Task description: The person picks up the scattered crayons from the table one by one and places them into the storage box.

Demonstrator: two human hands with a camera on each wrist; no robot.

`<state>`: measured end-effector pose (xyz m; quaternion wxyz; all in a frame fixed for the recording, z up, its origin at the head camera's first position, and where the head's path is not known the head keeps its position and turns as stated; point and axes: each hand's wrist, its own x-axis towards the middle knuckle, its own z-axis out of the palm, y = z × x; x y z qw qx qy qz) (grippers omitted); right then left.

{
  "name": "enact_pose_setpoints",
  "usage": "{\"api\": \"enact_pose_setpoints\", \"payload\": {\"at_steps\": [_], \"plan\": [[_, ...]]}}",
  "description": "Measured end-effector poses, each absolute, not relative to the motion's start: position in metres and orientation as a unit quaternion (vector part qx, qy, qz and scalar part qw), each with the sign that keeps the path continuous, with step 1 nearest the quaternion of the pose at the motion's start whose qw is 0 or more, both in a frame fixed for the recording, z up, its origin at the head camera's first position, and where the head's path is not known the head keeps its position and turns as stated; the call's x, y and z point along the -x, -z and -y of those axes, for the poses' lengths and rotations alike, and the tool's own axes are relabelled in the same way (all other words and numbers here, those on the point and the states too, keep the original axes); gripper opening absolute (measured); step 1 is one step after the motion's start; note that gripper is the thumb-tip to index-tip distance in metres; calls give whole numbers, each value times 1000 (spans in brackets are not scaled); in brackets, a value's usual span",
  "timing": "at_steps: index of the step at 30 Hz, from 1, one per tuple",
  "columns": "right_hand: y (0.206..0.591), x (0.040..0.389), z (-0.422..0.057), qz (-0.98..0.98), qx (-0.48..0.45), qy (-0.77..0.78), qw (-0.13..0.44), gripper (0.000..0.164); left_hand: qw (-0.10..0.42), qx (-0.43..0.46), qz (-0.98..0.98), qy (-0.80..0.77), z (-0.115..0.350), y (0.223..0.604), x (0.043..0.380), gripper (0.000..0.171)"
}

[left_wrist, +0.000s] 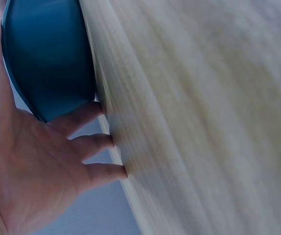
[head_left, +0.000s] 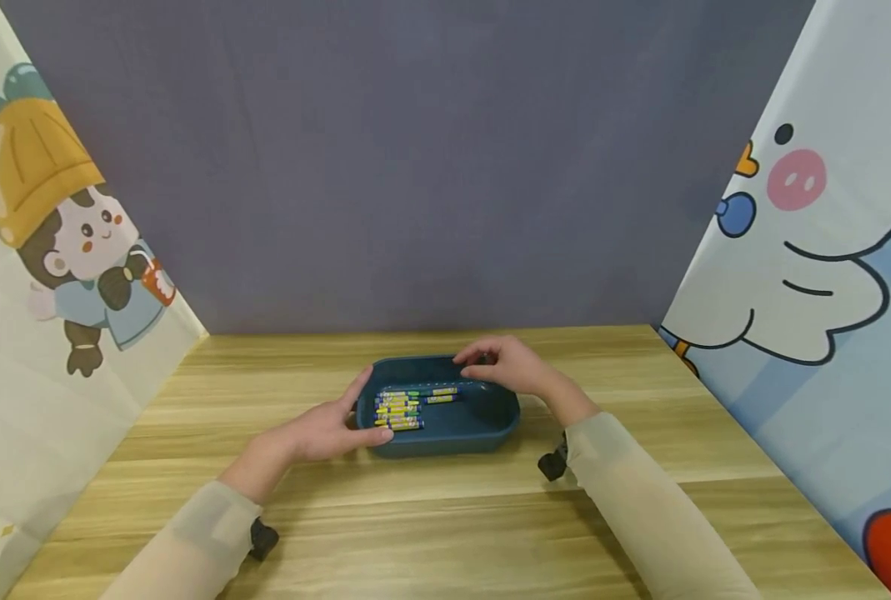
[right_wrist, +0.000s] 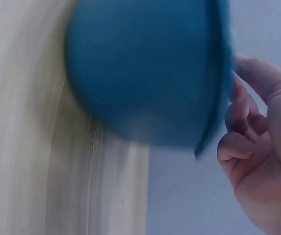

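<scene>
A dark blue oval-cornered basin [head_left: 445, 446] sits on the table with several crayons in blue-and-yellow wrappers [head_left: 400, 408] lying in its left half. Two more crayons [head_left: 442, 395] lie nearer its middle. My left hand [head_left: 330, 429] spans the basin's left end, thumb over the front rim. In the left wrist view, the fingers [left_wrist: 89, 142] of that hand are straight and spread, tips at the tabletop beside the basin wall [left_wrist: 52, 58]. Over the right rear of the basin, my right hand [head_left: 508, 364] hovers with loosely bent fingers and nothing visible between fingertips and thumb.
The wood-grain table [head_left: 445, 525] meets a grey back panel [head_left: 430, 167]. Side panels with cartoon prints [head_left: 77, 233] stand at left and right. Dark wrist mounts [head_left: 263, 539] hang beneath both sleeves.
</scene>
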<state>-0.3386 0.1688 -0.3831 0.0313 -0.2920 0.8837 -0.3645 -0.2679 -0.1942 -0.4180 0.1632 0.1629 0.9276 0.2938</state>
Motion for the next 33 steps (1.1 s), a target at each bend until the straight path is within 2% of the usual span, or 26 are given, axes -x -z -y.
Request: {"api": "enact_pose_setpoints", "payload": {"at_steps": [6, 12, 17, 25, 33], "plan": [[385, 330, -228, -898, 253, 360, 18, 28, 167, -163, -926, -295, 193, 417, 267, 124], [402, 322, -290, -909, 237, 335, 67, 29, 168, -162, -927, -295, 193, 416, 266, 124], [415, 319, -322, -922, 220, 302, 104, 27, 166, -163, -926, -296, 193, 415, 265, 124], [424, 316, -336, -915, 211, 315, 136, 20, 163, -167, -927, -293, 193, 417, 265, 125], [408, 317, -316, -927, 190, 318, 61, 25, 164, -165, -927, -294, 194, 418, 268, 123]]}}
